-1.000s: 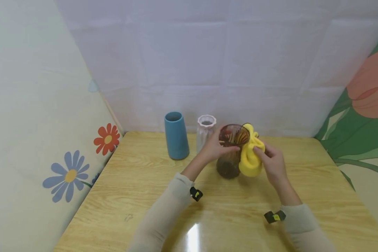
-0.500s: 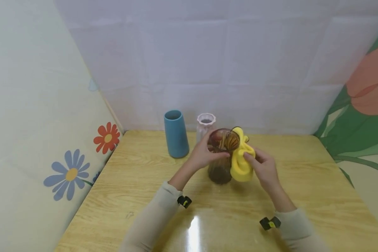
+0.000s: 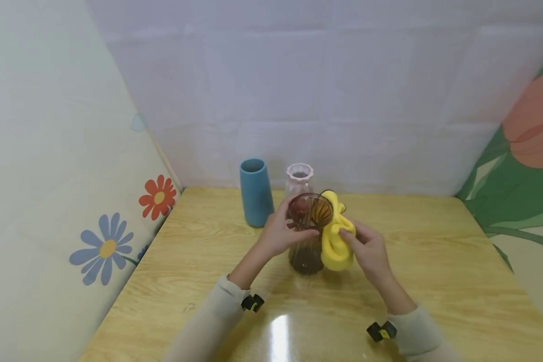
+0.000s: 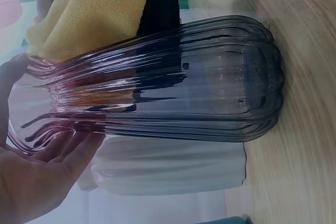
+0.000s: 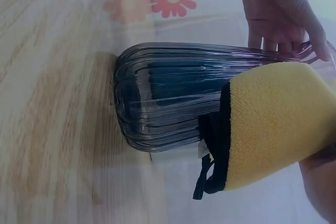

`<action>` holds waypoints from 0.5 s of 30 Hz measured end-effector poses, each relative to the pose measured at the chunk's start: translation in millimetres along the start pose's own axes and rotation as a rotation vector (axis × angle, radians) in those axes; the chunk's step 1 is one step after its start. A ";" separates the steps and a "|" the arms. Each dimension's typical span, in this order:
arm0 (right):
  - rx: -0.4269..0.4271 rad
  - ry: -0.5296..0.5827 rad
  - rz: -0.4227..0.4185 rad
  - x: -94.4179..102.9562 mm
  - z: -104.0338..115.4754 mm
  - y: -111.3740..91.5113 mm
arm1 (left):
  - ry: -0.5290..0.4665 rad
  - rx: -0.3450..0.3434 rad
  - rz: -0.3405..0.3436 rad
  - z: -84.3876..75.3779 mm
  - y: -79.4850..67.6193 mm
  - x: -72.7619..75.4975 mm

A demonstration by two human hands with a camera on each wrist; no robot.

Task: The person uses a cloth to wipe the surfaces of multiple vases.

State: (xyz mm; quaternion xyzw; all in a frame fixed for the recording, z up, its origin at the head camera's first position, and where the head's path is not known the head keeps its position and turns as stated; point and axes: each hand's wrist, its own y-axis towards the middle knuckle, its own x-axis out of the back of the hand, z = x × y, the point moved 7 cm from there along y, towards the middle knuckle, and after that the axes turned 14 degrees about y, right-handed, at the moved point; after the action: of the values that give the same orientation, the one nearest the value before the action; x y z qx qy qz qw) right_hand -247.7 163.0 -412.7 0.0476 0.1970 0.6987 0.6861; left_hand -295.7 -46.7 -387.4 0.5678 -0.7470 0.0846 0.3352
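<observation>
Head view: our left hand (image 3: 278,235) likely steadies the ribbed smoky-glass vase (image 3: 306,254) it grips; our right hand (image 3: 370,250) pinches fleecy yellow cloth (image 3: 336,250).

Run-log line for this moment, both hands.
left hand: grips glass vase near rim | right hand: holds cloth against it | farther back: white vase, blue vase

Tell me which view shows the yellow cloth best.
The right wrist view: the yellow cloth appears large, with its black edging and loop. The left wrist view cuts it off at the top; the head view shows it small, bunched.
</observation>
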 end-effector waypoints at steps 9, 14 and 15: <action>0.004 -0.017 0.048 -14.4 -3.5 -6.0 | -0.022 0.026 -0.015 2.6 -14.7 8.6; 0.021 -0.036 0.097 -21.5 -7.4 -8.7 | -0.009 0.028 -0.014 1.9 -19.0 12.2; 0.023 -0.050 0.101 -22.3 -7.8 -9.0 | -0.009 0.028 -0.014 1.9 -19.7 12.8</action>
State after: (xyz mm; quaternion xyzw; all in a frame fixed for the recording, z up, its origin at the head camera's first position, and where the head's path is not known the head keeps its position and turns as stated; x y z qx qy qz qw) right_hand -240.7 139.4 -418.4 0.0827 0.1851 0.7286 0.6543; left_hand -280.4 -64.5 -386.3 0.5779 -0.7434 0.0902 0.3244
